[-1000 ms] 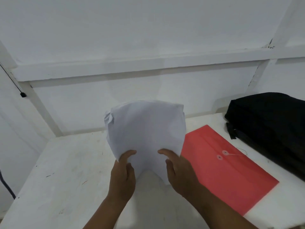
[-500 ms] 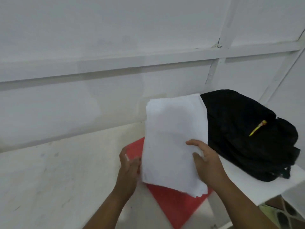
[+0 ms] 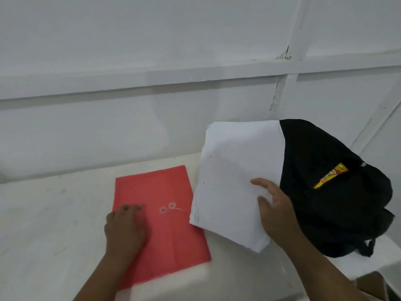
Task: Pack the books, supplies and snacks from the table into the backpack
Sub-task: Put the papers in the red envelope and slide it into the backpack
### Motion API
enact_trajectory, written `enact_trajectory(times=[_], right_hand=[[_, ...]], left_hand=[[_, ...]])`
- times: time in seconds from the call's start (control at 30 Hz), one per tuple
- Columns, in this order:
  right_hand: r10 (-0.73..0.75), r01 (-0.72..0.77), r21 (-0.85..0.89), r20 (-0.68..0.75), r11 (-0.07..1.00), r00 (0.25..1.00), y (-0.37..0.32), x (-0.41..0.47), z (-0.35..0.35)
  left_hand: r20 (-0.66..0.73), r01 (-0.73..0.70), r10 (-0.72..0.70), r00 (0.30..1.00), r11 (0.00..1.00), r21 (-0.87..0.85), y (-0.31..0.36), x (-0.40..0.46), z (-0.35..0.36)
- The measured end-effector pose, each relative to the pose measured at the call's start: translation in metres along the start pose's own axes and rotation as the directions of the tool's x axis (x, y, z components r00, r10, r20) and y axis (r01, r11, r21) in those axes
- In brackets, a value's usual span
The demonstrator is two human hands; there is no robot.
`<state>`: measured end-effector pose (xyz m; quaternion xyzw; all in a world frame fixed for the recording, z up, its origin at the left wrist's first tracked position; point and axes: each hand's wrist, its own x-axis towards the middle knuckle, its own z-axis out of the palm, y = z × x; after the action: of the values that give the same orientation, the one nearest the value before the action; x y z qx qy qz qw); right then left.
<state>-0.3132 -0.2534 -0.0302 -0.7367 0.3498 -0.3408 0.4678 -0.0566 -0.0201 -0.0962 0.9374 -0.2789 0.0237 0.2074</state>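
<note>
Head: papers (image 3: 234, 177) in right hand (image 3: 276, 210)

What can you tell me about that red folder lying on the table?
The red folder is a flat, envelope-style document wallet, seemingly thin plastic or card. Two small pale round discs sit near its middle with a thin string running from them, a string-tie closure; whether it is fastened is unclear. It lies flat on the white table, angled slightly. The left hand rests palm-down on its left part. The stack of white paper, held in the right hand, overlaps its right edge in the view; contact is unclear.
</note>
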Motion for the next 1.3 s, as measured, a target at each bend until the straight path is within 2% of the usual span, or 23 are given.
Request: enact_trajectory(times=[0.07,0.1,0.17,0.27,0.33,0.47,0.53,0.67,0.8,0.9,1.03,1.1,1.23,1.3], right_hand=[[0.005,-0.006,0.028,0.035,1.000,0.999,0.000,0.001,0.008],[0.006,-0.008,0.046,0.048,0.999,0.999,-0.001,0.001,0.013],[0.004,-0.008,0.082,0.058,0.997,0.998,-0.005,0.004,0.021],[0.006,-0.011,0.133,0.041,0.991,0.999,-0.017,0.009,0.033],[-0.009,0.006,0.153,0.015,0.988,1.000,-0.026,0.012,0.038],[-0.072,0.079,0.155,-0.052,0.985,0.996,-0.041,0.018,0.040],[-0.105,0.110,0.110,-0.058,0.988,0.993,-0.045,0.021,0.040],[-0.256,0.252,-0.128,-0.016,0.959,0.967,-0.044,0.027,0.045],[-0.390,0.375,-0.344,0.027,0.861,0.921,-0.041,0.031,0.043],[-0.365,0.355,-0.422,0.059,0.834,0.929,-0.040,0.032,0.036],[-0.340,0.318,-0.476,0.042,0.820,0.939,-0.034,0.034,0.021],[-0.328,0.296,-0.498,0.024,0.815,0.945,-0.029,0.034,0.015],[-0.350,0.312,-0.497,0.019,0.809,0.937,-0.018,0.027,0.015],[-0.335,0.314,-0.493,0.048,0.811,0.941,-0.013,0.021,0.017]], left_hand=[[0.013,-0.063,0.066,0.998,0.981,-0.185,0.006,-0.012,0.000],[0.056,-0.085,0.099,0.994,0.972,-0.217,0.010,-0.018,0.005],[0.123,-0.104,0.125,0.985,0.981,-0.165,0.018,-0.028,0.014],[0.243,0.015,0.002,0.970,0.997,-0.069,0.035,-0.040,0.017],[0.299,0.067,-0.032,0.954,0.992,-0.106,0.046,-0.045,0.016],[0.324,0.052,0.027,0.946,0.971,-0.233,0.065,-0.049,0.009],[0.392,0.015,0.077,0.917,0.974,-0.227,0.073,-0.051,0.009],[0.546,-0.091,0.097,0.832,0.995,-0.038,0.085,-0.058,0.016],[0.502,-0.049,0.019,0.865,0.998,0.046,0.096,-0.055,0.019],[0.487,-0.023,-0.005,0.873,0.998,0.052,0.098,-0.055,0.024],[0.524,-0.135,0.077,0.848,0.988,0.073,0.094,-0.055,0.025],[0.535,-0.151,0.111,0.837,0.988,0.030,0.088,-0.053,0.026],[0.394,-0.091,0.115,0.912,0.993,-0.079,0.079,-0.048,0.024],[0.350,-0.103,0.127,0.928,0.991,-0.088,0.076,-0.047,0.024]])
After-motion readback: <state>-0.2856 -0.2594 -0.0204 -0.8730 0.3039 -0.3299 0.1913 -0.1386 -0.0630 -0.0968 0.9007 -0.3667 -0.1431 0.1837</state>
